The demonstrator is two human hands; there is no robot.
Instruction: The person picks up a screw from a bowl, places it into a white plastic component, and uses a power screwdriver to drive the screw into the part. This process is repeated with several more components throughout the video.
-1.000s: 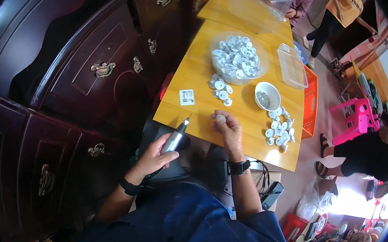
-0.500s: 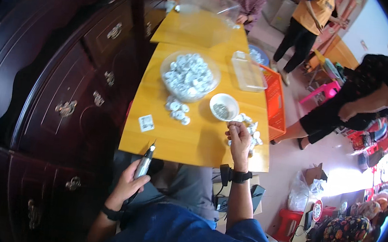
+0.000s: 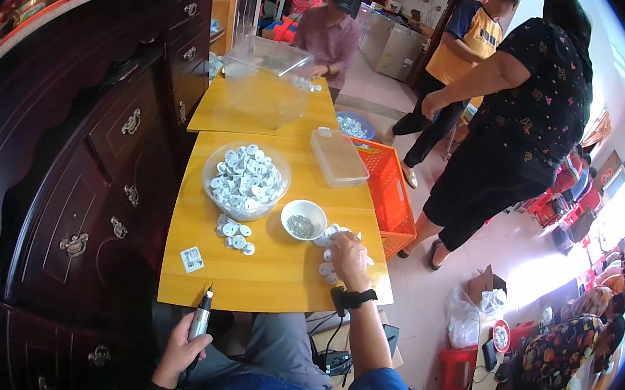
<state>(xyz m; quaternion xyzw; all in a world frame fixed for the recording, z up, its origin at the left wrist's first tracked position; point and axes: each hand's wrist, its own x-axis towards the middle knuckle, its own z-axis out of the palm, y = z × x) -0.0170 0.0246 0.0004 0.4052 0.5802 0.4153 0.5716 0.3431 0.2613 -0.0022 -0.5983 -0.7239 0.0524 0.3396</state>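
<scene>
My left hand (image 3: 183,346) is wrapped round a slim silver and black electric screwdriver (image 3: 201,316), its thin bit pointing up at the table's near edge. At the right of the table, my right hand (image 3: 351,265) reaches down among loose white round plastic parts (image 3: 327,269), fingers curled together; what is between them is hidden. Just left of those fingers stands a small white bowl (image 3: 289,211) with tiny metal pieces, possibly screws. A large clear bowl (image 3: 243,212) heaped with white round parts stands further left. Several more parts (image 3: 236,242) lie in front of it.
A printed white card (image 3: 192,260) lies on the yellow table (image 3: 263,289). Behind are a clear lidded box (image 3: 340,159) and a large clear bin (image 3: 267,86). An orange crate (image 3: 389,196) adjoins the right edge. Dark drawers (image 3: 89,193) flank the left; people stand beyond the table.
The view has shifted, showing more of the room. My right hand has gone from a raised pinch near the bowl down into the white parts. My left hand keeps the screwdriver.
</scene>
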